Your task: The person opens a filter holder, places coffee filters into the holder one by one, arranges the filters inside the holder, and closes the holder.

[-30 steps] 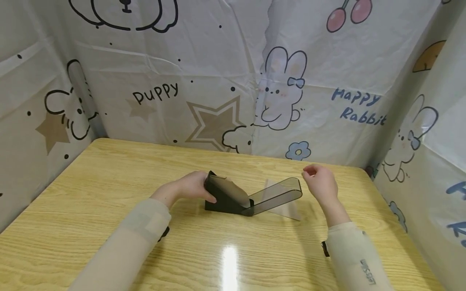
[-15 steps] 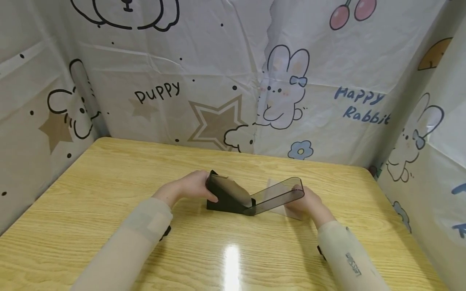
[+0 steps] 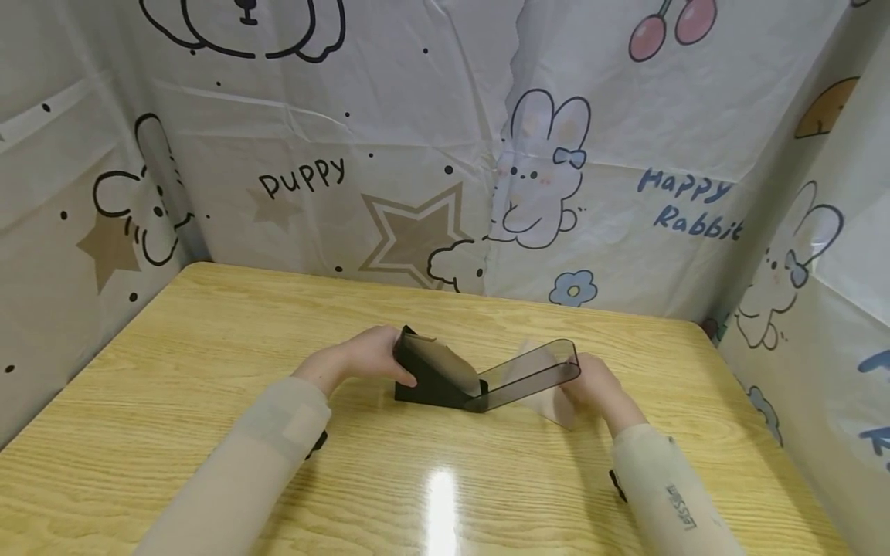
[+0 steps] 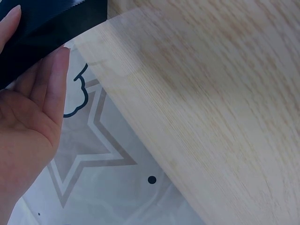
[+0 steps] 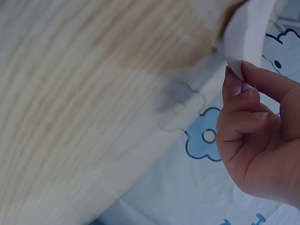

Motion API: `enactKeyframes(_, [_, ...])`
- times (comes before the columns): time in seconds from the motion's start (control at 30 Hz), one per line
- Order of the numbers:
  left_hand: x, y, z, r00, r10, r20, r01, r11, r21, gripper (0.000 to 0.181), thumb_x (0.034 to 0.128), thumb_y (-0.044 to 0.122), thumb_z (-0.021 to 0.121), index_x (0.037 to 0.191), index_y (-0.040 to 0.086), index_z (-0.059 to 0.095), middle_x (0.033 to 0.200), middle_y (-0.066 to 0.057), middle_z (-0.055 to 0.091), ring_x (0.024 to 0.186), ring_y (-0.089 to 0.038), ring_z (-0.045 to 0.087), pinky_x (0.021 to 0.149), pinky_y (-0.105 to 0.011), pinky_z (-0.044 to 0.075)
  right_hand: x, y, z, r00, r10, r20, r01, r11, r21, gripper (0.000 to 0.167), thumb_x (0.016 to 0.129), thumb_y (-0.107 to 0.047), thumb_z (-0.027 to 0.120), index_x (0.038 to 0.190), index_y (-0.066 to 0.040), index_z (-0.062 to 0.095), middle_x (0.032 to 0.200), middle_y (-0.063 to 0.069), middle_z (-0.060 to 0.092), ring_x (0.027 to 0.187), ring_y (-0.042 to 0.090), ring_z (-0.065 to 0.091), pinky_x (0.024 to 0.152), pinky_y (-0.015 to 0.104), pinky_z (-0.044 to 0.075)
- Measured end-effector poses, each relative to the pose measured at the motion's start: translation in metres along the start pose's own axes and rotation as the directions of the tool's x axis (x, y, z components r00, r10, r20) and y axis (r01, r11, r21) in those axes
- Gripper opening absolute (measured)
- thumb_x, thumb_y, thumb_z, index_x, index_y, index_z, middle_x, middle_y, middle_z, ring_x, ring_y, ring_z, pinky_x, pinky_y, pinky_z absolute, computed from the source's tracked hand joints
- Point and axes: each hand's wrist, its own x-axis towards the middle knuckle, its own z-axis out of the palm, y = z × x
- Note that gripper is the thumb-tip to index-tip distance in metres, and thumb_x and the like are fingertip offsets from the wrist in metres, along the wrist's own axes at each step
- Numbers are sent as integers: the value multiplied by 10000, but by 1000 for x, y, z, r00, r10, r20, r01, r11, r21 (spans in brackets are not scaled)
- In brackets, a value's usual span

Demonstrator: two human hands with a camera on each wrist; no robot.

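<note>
Through my cameras, the right hand [image 5: 258, 129] pinches the edge of a pale, thin sheet [image 5: 252, 37] between its thumb and 1 finger. The left hand [image 3: 371, 353] grips the back of a dark wedge-shaped box [image 3: 431, 389], thumb on 1 side, fingers on the other. That box sits on the table [image 3: 348, 479], inward from its far edge, and its see-through cover [image 3: 531, 376] slants open toward the right edge. The sheet shows partly through the cover, on the side of the far right corner; I can't tell whether it touches the table. I judge the work partway: box steadied, cover open, brownish contents [image 3: 445, 363] inside, sheet in the fingers. Not done: the sheet is outside the box, the cover unclosed.
</note>
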Motion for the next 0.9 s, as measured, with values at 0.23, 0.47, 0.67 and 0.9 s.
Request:
enactKeyframes(0.23, [0, 1, 0, 1000, -5, -12, 6, 1000, 13, 227, 761, 143, 766, 959, 102, 663, 944, -10, 691, 817, -97, 583, 795, -297, 494, -3, 3, -21, 998, 49, -27, -42, 975, 218, 148, 840, 15, 515, 884, 76, 642, 806, 160, 629, 683, 193, 559, 601, 298, 480])
enactKeyframes(0.47, [1, 0, 0, 1000, -13, -13, 13, 1000, 19, 203, 761, 148, 766, 916, 98, 644, 891, -5, 668, 739, -103, 501, 712, -255, 454, -10, 6, -43, 994, 67, -90, -36, 949, 312, 217, 893, -145, 562, 956, 47, 641, 848, 119, 647, 677, 174, 569, 583, 254, 435])
enactKeyframes(0.67, [1, -1, 0, 1000, -2, -5, 2, 1000, 24, 184, 764, 146, 763, 898, 93, 649, 878, -9, 676, 730, -101, 511, 715, -259, 463, -17, 4, -56, 988, 63, -143, -20, 957, 289, 238, 896, -156, 579, 971, 60, 645, 852, 160, 664, 706, 225, 576, 575, 260, 429])
enactKeyframes(0.9, [1, 0, 1, 1000, -2, 0, 2, 1000, 2, 170, 764, 140, 764, 881, 89, 653, 869, -8, 683, 728, -95, 526, 713, -259, 471, -22, 2, -62, 984, 67, -166, -21, 964, 266, 226, 903, -151, 579, 980, 51, 645, 883, 179, 662, 697, 198, 566, 575, 267, 423])
